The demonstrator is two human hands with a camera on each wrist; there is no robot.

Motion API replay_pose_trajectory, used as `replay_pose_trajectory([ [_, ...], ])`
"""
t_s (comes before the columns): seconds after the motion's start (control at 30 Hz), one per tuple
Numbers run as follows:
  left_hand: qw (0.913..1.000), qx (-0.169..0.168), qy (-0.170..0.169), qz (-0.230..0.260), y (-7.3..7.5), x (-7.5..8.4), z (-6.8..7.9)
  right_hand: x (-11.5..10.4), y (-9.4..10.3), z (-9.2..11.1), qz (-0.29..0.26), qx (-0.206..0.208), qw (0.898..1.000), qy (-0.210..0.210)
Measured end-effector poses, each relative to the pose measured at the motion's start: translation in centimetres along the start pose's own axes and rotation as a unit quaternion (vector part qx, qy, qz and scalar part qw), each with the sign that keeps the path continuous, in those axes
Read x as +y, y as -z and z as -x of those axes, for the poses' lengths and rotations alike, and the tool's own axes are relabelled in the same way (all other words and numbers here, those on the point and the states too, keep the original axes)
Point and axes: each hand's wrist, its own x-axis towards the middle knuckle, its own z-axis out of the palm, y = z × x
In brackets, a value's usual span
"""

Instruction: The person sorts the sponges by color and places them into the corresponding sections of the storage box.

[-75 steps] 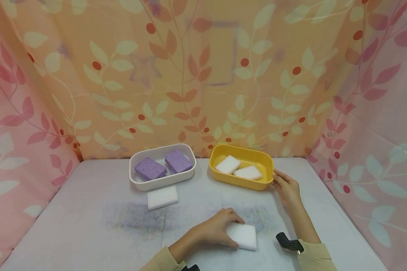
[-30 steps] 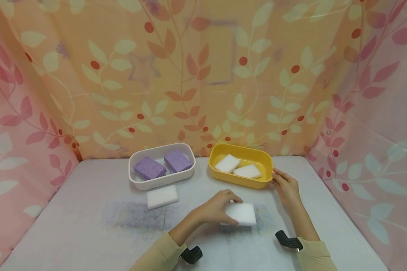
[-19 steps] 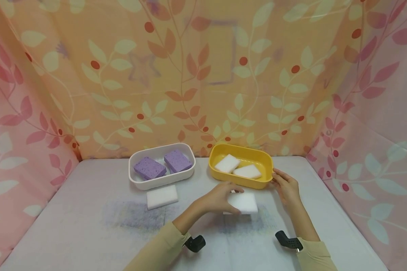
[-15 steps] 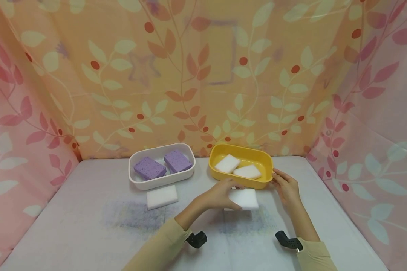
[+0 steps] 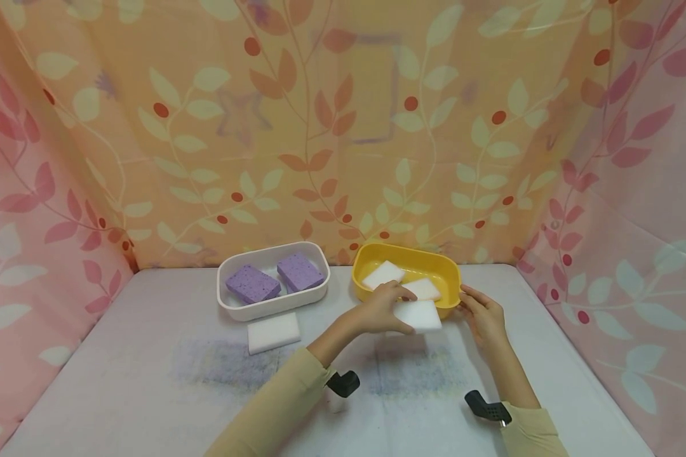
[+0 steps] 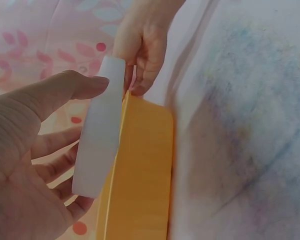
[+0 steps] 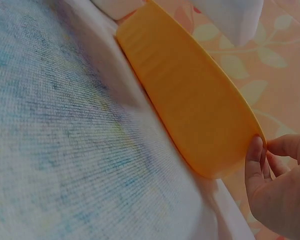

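My left hand (image 5: pixel 380 310) pinches a white sponge (image 5: pixel 420 316) between thumb and fingers, lifted off the table at the front rim of a yellow tray (image 5: pixel 414 252). In the left wrist view the sponge (image 6: pixel 101 130) appears edge-on beside the tray wall (image 6: pixel 145 165). Inside the tray lie two white sponges, one at the left (image 5: pixel 383 274) and one partly hidden behind the held sponge (image 5: pixel 424 289). At the tray's right end, my right hand (image 5: pixel 486 320) pinches the rim, thumb and fingers on either side in the right wrist view (image 7: pixel 282 185).
Left of the yellow tray stands a white tray (image 5: pixel 274 310) with two purple sponges, one nearer (image 5: pixel 253 284) and one farther right (image 5: pixel 300 271). Another white sponge (image 5: pixel 274 333) lies in front of it. Floral fabric (image 5: pixel 343 127) rises behind the table and at both sides.
The left hand has lifted the white sponge from the front of the table and carried it away from me to the yellow tray's front rim. My right hand stays on the tray.
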Motion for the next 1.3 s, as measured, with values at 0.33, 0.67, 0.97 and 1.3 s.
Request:
replay_pose_trajectory([
  [0.33, 0.9989, 0.031, 0.002, -0.036, 0.8, 0.5, -2.0, 0.0, 0.1, 0.0, -0.02, -0.012, 1.0, -0.001],
  [0.67, 0.9967, 0.042, 0.031, -0.063, 0.8, 0.7, -4.4, -0.1, 0.6, 0.3, -0.022, -0.014, 1.0, -0.005],
  [0.97, 0.9934, 0.047, 0.064, -0.082, 0.2, 0.4, -6.4, 0.1, 0.6, 0.3, -0.026, -0.018, 1.0, 0.002],
  [1.3, 0.9916, 0.063, 0.076, -0.084, 0.1, -0.1, -7.6, -0.1, 0.3, 0.6, -0.036, -0.009, 0.999, -0.004],
])
